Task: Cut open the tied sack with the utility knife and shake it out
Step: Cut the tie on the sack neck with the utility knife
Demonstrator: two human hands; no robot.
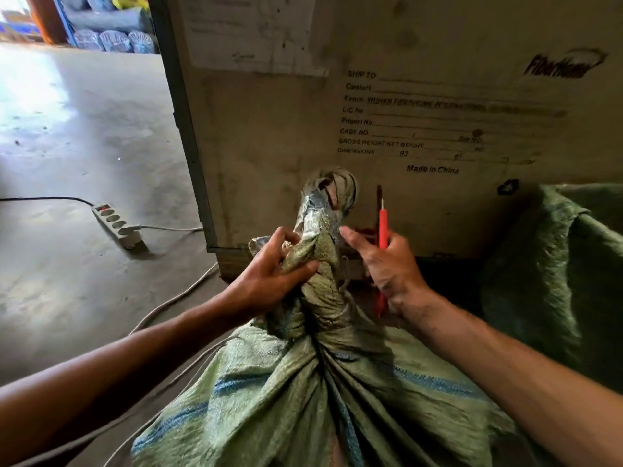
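Observation:
A pale green woven sack with blue stripes lies in front of me, its neck twisted and standing upright. The top of the neck is bound with grey tape and cord. My left hand grips the gathered neck below the binding. My right hand holds a red utility knife upright just right of the neck, its thin blade pointing up, apart from the sack.
A large printed shipping crate stands right behind the sack. A dark green sack lies at the right. A white power strip and cables lie on the concrete floor at the left. Wrapped rolls are stacked far back left.

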